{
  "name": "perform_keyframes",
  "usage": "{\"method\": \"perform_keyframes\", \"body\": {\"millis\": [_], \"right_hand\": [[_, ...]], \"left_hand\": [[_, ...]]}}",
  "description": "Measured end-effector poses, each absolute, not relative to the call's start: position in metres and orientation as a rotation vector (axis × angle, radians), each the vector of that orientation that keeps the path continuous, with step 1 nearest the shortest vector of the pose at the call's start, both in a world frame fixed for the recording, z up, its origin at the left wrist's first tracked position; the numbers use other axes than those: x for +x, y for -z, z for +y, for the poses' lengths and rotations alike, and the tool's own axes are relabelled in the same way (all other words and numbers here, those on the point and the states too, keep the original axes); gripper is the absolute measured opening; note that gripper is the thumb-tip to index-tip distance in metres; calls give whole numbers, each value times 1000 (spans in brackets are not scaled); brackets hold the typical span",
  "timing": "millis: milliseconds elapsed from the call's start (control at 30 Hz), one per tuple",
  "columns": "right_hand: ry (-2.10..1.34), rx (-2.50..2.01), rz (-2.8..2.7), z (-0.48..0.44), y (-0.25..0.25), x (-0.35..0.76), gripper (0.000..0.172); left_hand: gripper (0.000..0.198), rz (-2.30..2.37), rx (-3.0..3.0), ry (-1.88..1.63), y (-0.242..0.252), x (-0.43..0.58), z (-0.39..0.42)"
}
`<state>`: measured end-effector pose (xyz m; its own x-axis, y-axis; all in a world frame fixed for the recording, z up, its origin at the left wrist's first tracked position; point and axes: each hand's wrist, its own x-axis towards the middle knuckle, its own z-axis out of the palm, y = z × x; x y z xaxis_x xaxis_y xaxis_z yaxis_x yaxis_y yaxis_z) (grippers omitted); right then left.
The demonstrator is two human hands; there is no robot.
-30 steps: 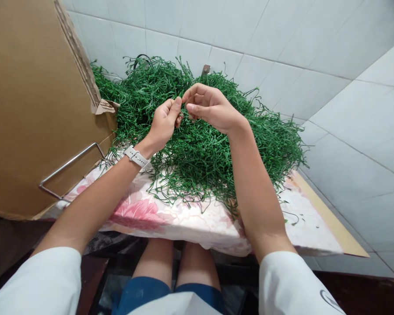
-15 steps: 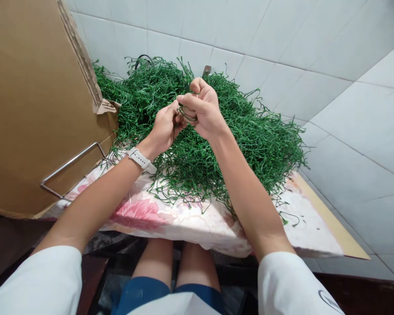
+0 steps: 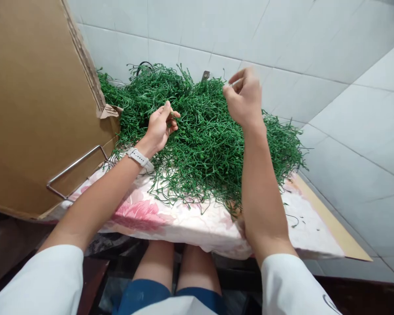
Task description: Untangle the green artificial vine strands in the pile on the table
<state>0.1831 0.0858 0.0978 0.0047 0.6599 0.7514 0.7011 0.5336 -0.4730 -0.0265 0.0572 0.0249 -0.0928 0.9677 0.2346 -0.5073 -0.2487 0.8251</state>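
One heap of stems [image 3: 206,153] lies at twelve o'clock. Left hand [image 3: 160,126] at eleven, right hand [image 3: 247,101] at one: both half-curled, holdings unclear.

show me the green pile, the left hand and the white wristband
Green pile [image 3: 210,144]: head view, middle of the heap.
Left hand [image 3: 157,128]: head view, middle of the hand.
White wristband [image 3: 139,158]: head view, on the strap.

1. Centre: green stems [image 3: 203,144] piled on floral cloth [image 3: 184,224].
2. 10 o'clock: left hand [image 3: 160,125], fingers curled, over the stems; white strap [image 3: 138,157] on its wrist.
3. 1 o'clock: right hand [image 3: 244,98], blurred, hold unclear.
4. 9 o'clock: box [image 3: 39,105], metal bar [image 3: 74,164] before it.
5. 12 o'clock: wall [image 3: 233,35].
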Motion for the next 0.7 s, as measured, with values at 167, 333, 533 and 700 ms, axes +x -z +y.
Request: {"method": "perform_keyframes", "body": {"millis": [167,333,533,700], "right_hand": [[133,-1204,-1801,105,-87,197,26],[-404,-780,-2024,96,-77,149,51],[-573,-708,-2028,93,-52,111,56],[-716,-664,-1917,99,-49,107,56]], "left_hand": [[36,681,982,-1585,-25,-23,54],[26,635,972,-1578,-25,-20,52],[20,566,963,-1544,-23,-18,52],[17,547,894,-1525,-29,-20,48]]}}
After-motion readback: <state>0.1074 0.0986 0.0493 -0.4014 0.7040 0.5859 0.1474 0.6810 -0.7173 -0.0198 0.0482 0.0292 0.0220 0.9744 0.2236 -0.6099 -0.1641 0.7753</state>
